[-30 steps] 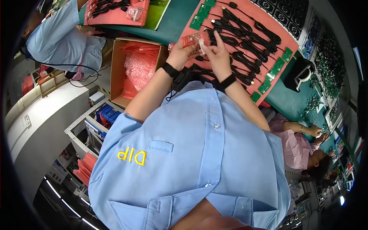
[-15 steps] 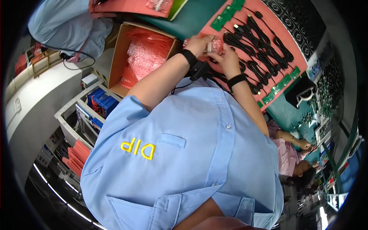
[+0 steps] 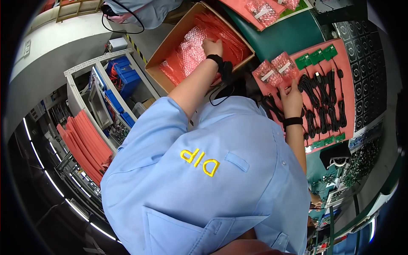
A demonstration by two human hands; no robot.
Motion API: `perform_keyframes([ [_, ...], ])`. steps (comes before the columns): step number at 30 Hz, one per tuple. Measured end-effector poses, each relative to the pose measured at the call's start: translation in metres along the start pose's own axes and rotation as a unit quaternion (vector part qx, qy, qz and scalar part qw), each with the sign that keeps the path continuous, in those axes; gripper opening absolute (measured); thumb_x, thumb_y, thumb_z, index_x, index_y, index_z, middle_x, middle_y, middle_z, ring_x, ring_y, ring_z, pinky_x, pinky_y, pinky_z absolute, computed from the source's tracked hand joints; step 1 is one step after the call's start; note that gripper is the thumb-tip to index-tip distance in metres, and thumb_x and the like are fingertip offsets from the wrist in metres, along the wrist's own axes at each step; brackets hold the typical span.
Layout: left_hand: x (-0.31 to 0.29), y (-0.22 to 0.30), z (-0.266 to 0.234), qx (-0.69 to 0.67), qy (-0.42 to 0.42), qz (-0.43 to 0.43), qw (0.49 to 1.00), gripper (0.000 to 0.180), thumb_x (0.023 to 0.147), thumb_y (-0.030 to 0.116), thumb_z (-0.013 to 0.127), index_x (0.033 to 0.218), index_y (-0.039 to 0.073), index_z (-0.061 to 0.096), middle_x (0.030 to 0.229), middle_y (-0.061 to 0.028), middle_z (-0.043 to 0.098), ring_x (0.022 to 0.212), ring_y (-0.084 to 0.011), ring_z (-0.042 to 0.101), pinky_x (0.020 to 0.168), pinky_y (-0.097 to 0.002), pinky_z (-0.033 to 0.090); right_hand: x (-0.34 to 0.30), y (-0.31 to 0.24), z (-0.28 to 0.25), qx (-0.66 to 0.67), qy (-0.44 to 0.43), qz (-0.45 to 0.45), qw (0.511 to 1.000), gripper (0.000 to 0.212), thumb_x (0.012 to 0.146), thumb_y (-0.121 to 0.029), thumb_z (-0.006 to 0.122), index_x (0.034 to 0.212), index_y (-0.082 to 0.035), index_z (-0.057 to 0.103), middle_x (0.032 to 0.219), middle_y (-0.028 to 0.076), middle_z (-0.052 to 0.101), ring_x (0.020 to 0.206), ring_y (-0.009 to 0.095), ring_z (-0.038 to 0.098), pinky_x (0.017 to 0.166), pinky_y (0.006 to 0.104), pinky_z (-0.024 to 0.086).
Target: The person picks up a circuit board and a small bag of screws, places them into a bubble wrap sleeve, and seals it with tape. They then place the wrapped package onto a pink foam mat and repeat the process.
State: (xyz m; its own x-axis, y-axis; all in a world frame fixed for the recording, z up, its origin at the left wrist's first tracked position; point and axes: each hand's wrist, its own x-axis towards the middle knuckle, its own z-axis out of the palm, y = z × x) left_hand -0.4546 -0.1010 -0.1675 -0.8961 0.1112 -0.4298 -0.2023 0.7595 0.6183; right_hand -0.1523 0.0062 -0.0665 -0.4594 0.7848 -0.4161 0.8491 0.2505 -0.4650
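Note:
My left hand (image 3: 212, 47) reaches into a cardboard box (image 3: 173, 46) of pink bubble-wrap bags (image 3: 192, 49). Its fingers are curled down onto one of the bags. Over on the red foam mat (image 3: 346, 85), my right hand (image 3: 291, 97) has its thumb and fingers apart, at the lower edge of a bubble-wrapped packet (image 3: 285, 63) with a white label. A second labelled packet (image 3: 267, 74) lies beside it on the left. Black coiled cables (image 3: 323, 91) with green circuit boards (image 3: 316, 57) are spread to the right of this hand. Whatever lies under its fingertips is too small to make out.
More bubble-wrapped packets (image 3: 261, 12) rest on another red sheet at the far edge of the green table (image 3: 265, 42). Left of me stands a white rack (image 3: 102, 59) with blue bins (image 3: 125, 78). A person in blue (image 3: 148, 10) is beyond the box.
My hands have parted: both were at a bubble-wrapped packet on the mat. The left has moved left into the box, while the right remains at the mat. The view has turned.

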Motion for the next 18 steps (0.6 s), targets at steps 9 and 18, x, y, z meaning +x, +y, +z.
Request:
perform_keyframes([
  [9, 0.073, -0.038, 0.014, 0.27, 0.075, -0.08, 0.957, 0.035, 0.075, 0.022, 0.069, 0.096, -0.004, 0.058, 0.103, -0.0225, 0.06, 0.098, -0.0362, 0.058, 0.078, -0.0396, 0.049, 0.001, -0.022, -0.028, 0.103, 0.022, -0.012, 0.994, 0.04, 0.082, -0.014, 0.064, 0.12, -0.005, 0.054, 0.066, 0.007, 0.057, 0.057, 0.016, 0.056, 0.055, 0.03, 0.046],
  [18, 0.029, -0.036, -0.077, 0.063, 0.121, 0.101, 0.986, 0.031, 0.069, 0.018, 0.078, 0.08, -0.004, 0.059, 0.073, -0.0113, 0.061, 0.065, -0.0194, 0.054, 0.064, -0.0343, 0.046, -0.013, -0.031, -0.051, 0.17, 0.024, -0.046, 0.984, 0.031, 0.08, -0.01, 0.064, 0.109, -0.002, 0.058, 0.073, 0.013, 0.061, 0.061, 0.025, 0.059, 0.059, 0.0338, 0.048],
])
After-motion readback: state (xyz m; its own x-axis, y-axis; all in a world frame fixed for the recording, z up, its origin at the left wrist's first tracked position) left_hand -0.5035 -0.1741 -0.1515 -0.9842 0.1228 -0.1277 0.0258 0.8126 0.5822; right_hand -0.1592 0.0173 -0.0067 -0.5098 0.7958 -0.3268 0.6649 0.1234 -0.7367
